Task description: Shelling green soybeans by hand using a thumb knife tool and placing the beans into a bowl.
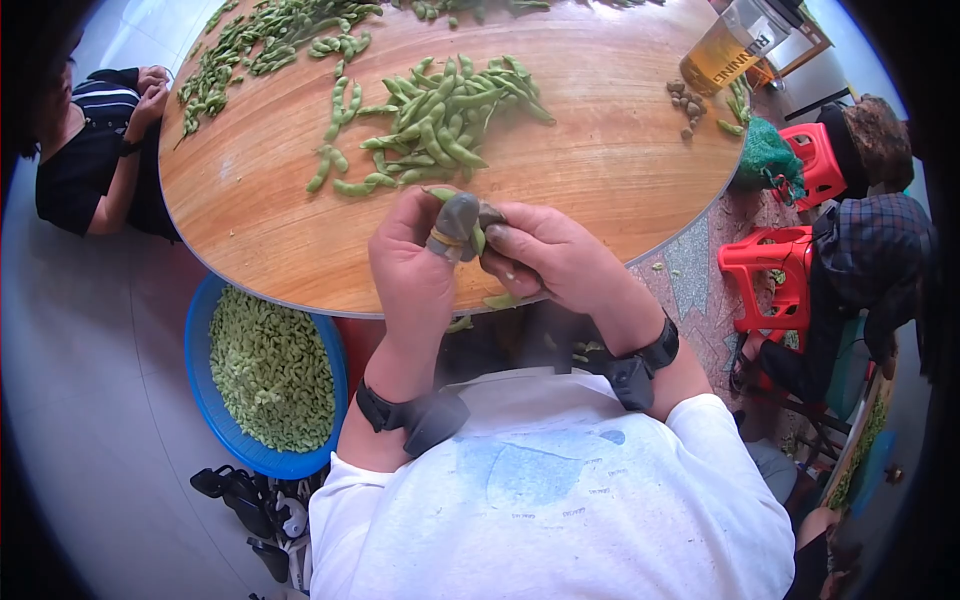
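Note:
Over the near edge of a round wooden table, my left hand holds a green soybean pod; a grey cover with a yellowish band sits on its thumb. Close against it, my right hand has its fingers closed at a pod piece, with the fingertips darkly stained. Beyond both hands lies a pile of green pods. One more pod rests at the table edge below my right hand. Part of the held pod is hidden by the fingers.
A blue basket of shelled beans stands left below the table. More pods lie at the far left. A drink container stands far right near small brown lumps. A person sits left; red stools and others are right.

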The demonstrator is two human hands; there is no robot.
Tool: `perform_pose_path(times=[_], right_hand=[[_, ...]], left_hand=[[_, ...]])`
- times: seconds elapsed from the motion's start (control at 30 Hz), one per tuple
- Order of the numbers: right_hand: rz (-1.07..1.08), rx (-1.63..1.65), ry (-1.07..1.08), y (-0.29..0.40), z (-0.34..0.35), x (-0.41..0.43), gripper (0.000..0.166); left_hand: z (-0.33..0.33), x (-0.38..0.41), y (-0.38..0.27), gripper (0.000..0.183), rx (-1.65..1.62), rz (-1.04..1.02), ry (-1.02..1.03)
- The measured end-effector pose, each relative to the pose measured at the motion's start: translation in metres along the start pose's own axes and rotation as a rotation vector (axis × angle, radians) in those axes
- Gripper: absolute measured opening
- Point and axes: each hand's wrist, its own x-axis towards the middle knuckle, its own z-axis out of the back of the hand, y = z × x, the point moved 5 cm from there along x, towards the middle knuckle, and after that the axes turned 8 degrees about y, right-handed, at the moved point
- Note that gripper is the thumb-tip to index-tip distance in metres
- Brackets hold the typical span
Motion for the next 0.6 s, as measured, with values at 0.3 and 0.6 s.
perform_pose_path(times=[0.3,0.6], right_hand=[[0.048,-0.370,-0.113,0.025,-0.015,0.009,0.016],[0.342,-1.207,-0.534,0.039,0.004,0.004,0.007]], left_hand=[[0.011,0.012,0.017,0.026,-0.538,0.201,0.150],[0.001,0.015,0.012,0.031,0.036,0.028,0.130]])
